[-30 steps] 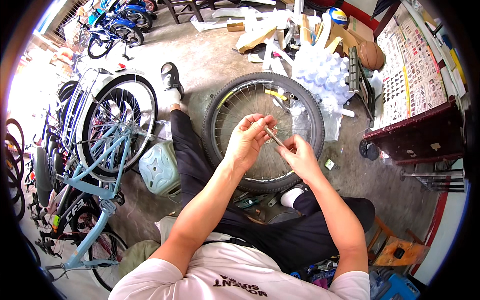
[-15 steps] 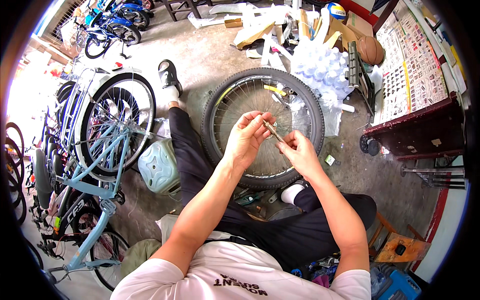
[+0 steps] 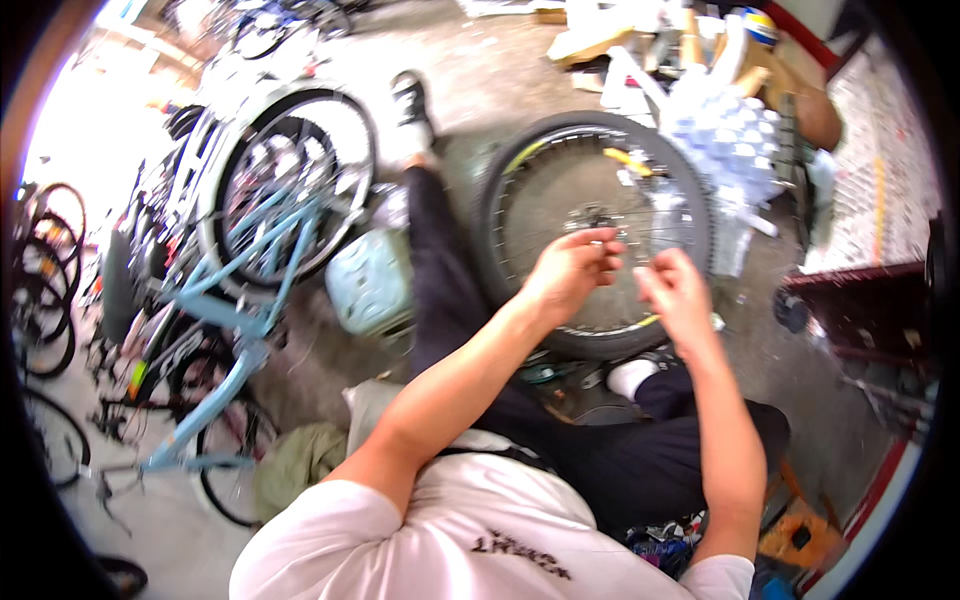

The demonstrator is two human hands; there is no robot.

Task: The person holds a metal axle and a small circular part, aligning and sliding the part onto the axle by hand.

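Note:
Over a bicycle wheel (image 3: 692,196) lying flat on the floor, my left hand (image 3: 582,266) has its fingers curled just below the hub (image 3: 590,218). What it holds, if anything, is blurred. A short gap to its right, my right hand (image 3: 675,292) is closed with finger and thumb together; I cannot make out what is in it. Both hands are between my eyes and the wheel, above my dark-trousered legs (image 3: 445,260).
A light blue bicycle (image 3: 215,310) and other bikes crowd the left. A pale blue plastic stool (image 3: 365,275) stands beside my leg. Cardboard and wrapping (image 3: 725,140) pile at back right, near a dark red cabinet (image 3: 855,310). A wooden chair (image 3: 800,530) is at lower right.
The view has swung and blurred, so the scene sits further right. My hands have drawn apart, and the slim metal piece between them no longer shows clearly.

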